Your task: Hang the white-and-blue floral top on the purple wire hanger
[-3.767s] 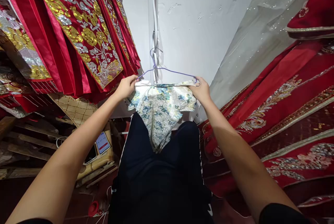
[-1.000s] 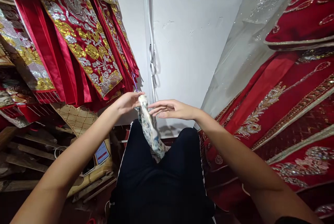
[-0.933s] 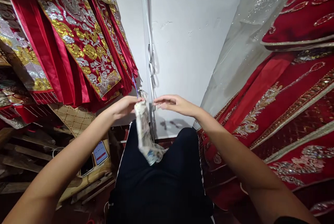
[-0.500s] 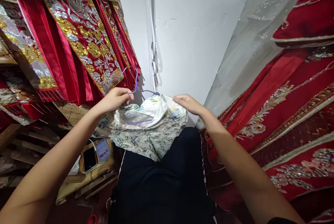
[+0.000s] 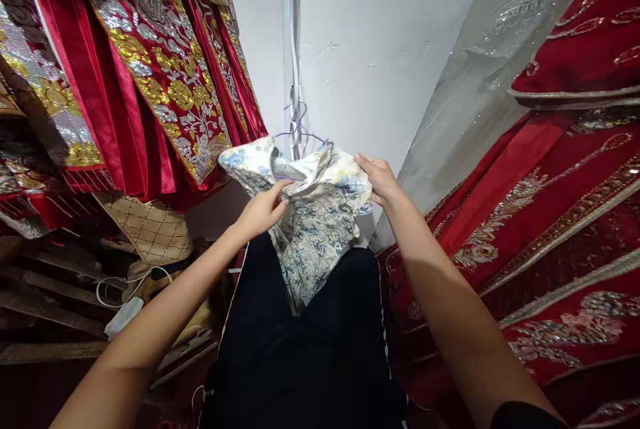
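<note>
A floral shirt (image 5: 320,222), cream with blue and green print, hangs over a thin purple hanger (image 5: 314,136) above my knees. The hanger's top bar rises out of the neckline, and part of its lower bar shows inside the opening. My left hand (image 5: 263,214) is at the front neckline, thumb and index finger closed on the edge of the cloth. At the right shoulder, my right hand (image 5: 379,179) grips the fabric between thumb and fingers. The shirt's left shoulder spreads out free of any hand, and its lower part droops to a point between my legs.
Red embroidered garments (image 5: 175,82) hang at the left, more red beaded ones (image 5: 550,215) at the right beside a sheer sparkling cloth (image 5: 450,95). Ahead is a white wall (image 5: 370,35) with cables. A white cable (image 5: 135,289) lies over wooden slats at lower left.
My left hand has moved right, from the shirt's left shoulder to its neckline. Shirt and hanger have shifted up and right, the left shoulder now spread. The phones at lower left are no longer visible.
</note>
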Action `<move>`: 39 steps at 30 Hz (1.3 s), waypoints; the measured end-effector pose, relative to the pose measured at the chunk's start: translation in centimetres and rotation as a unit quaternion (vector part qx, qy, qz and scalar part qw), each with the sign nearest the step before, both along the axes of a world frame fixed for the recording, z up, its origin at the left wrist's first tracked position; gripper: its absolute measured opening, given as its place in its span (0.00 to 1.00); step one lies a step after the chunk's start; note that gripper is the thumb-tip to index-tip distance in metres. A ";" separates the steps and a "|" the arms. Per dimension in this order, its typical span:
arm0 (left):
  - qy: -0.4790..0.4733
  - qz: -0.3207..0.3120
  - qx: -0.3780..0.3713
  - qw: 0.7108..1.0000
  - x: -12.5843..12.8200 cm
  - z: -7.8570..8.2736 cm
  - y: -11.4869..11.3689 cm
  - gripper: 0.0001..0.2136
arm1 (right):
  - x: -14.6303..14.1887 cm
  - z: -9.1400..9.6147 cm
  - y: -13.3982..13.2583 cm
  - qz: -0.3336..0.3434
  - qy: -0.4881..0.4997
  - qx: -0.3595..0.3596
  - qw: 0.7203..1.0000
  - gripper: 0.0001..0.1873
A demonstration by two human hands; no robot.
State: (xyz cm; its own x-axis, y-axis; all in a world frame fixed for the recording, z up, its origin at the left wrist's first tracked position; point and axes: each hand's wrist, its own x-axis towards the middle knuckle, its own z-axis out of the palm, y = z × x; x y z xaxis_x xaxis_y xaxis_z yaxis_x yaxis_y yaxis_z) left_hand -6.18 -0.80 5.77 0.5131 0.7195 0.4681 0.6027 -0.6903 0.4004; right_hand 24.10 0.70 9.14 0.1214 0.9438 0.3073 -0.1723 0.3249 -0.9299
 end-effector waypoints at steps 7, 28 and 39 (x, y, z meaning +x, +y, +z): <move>0.054 0.008 -0.080 0.995 0.8 -5.4 0.8 0.06 | 1.4 -2.7 1.2 -0.027 -0.056 0.004 0.998 0.22; -0.375 -0.153 -0.291 0.867 7.4 -6.1 -1.5 0.13 | -11.4 -16.3 -4.0 -0.169 -0.197 0.063 0.964 0.02; -0.616 -0.123 -0.340 0.700 8.8 3.5 1.7 0.22 | -10.2 -18.2 -3.8 -0.198 -0.176 0.057 0.963 0.21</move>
